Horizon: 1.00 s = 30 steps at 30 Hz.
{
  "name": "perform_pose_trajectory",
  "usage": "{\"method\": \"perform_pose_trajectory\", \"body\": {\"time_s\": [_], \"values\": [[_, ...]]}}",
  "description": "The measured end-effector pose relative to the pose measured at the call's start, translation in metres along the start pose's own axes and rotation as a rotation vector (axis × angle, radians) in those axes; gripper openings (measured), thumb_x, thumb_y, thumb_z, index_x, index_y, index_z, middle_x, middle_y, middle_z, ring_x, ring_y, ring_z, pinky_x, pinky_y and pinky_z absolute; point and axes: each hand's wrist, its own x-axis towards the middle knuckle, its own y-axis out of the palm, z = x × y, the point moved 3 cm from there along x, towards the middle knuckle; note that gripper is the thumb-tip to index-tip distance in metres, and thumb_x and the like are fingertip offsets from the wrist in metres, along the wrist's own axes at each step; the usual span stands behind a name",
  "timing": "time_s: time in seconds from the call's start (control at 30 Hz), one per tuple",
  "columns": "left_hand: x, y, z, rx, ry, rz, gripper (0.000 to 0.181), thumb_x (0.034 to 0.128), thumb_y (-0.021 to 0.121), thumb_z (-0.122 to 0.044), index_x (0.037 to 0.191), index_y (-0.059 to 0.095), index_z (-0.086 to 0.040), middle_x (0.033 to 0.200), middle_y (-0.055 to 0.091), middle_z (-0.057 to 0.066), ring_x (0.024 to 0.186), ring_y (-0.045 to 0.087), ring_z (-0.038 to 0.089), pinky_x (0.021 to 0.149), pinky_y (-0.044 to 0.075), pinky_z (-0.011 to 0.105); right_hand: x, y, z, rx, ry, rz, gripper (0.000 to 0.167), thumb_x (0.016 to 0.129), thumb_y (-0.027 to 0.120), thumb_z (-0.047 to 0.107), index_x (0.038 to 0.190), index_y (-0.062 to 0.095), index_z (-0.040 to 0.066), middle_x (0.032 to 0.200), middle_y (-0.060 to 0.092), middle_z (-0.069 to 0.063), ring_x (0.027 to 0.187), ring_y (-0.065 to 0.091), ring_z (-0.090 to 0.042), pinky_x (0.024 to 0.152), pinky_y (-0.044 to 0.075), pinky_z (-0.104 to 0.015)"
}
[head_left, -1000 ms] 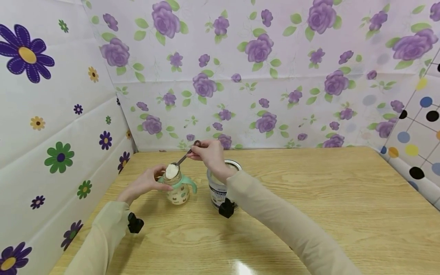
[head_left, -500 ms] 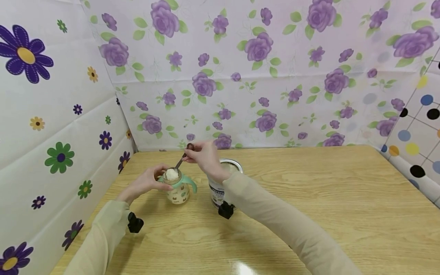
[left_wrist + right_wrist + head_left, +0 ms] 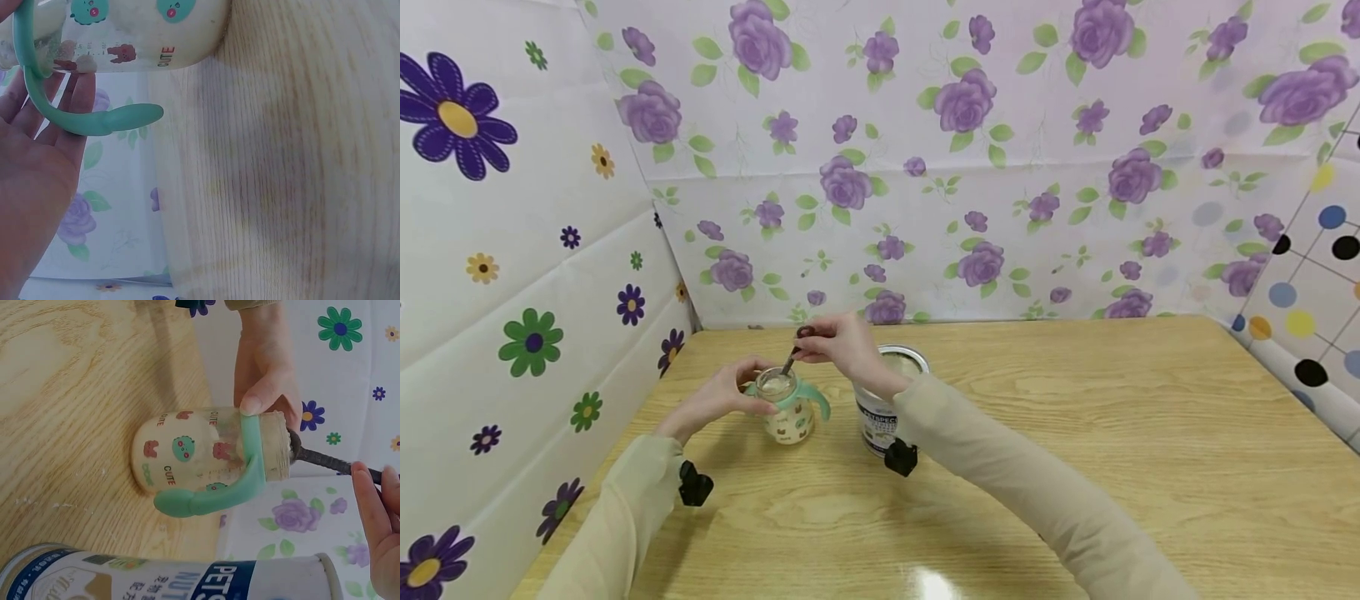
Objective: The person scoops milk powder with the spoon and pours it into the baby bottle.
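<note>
A clear baby bottle (image 3: 790, 421) with green handles and printed figures stands uncapped on the table. My left hand (image 3: 733, 392) grips it around the neck, thumb in front; in the right wrist view the thumb (image 3: 259, 400) presses by the green ring. My right hand (image 3: 842, 346) pinches the handle of a dark spoon (image 3: 325, 461). The spoon's head is at the bottle's mouth, tipped downward and partly inside. Pale powder shows within the opening. A tin of milk powder (image 3: 876, 421) stands just right of the bottle, partly behind my right forearm.
The wooden table (image 3: 1075, 433) stretches to the right. A white flowered sheet (image 3: 925, 208) hangs along the back edge, and another patterned sheet (image 3: 550, 333) rises close on the left. White specks (image 3: 62, 505) of powder lie near the bottle.
My right hand has moved slightly left and down, tilting the spoon steeper into the bottle's mouth. The heaped white powder has dropped into the bottle. My left hand and the bottle have stayed put.
</note>
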Motion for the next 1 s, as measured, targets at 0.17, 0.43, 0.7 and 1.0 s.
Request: {"method": "perform_pose_trajectory", "body": {"time_s": [0.17,0.43,0.7,1.0], "values": [[0.001,0.0,0.0,-0.011,0.008,0.012,0.055,0.0725,0.077,-0.022,0.12,0.052,-0.013,0.112,0.054,0.009,0.103,0.048,0.028,0.079,0.042,0.043,-0.003,-0.003,0.001,-0.029,-0.029,0.063,0.016,0.085,0.056,-0.007,0.099,0.064,-0.011,0.087,0.064,-0.018,0.079,0.064,-0.026,0.068,0.051,-0.03],[0.001,-0.001,-0.003,-0.006,-0.007,0.008,0.053,0.0738,0.076,-0.016,0.121,0.051,-0.01,0.113,0.053,0.01,0.105,0.046,0.028,0.08,0.04,0.042,-0.005,-0.005,0.003,-0.042,-0.064,0.1,0.015,0.085,0.055,-0.008,0.096,0.064,-0.011,0.085,0.065,-0.015,0.078,0.064,-0.024,0.068,0.051,-0.029],[-0.005,0.002,-0.023,-0.023,0.001,0.031,0.053,0.075,0.075,-0.012,0.121,0.05,-0.004,0.111,0.053,0.012,0.104,0.046,0.031,0.078,0.041,0.042,-0.008,-0.006,0.003,-0.054,-0.101,0.115,0.014,0.085,0.055,-0.009,0.095,0.065,-0.011,0.085,0.065,-0.015,0.077,0.064,-0.024,0.07,0.051,-0.032],[0.003,-0.001,-0.002,-0.004,0.012,0.014,0.054,0.0729,0.077,-0.018,0.12,0.052,-0.009,0.112,0.054,0.01,0.104,0.047,0.028,0.081,0.04,0.042,-0.009,-0.008,0.004,-0.037,-0.078,0.114,0.016,0.085,0.054,-0.009,0.098,0.063,-0.012,0.088,0.064,-0.018,0.081,0.063,-0.027,0.07,0.05,-0.031]]}}
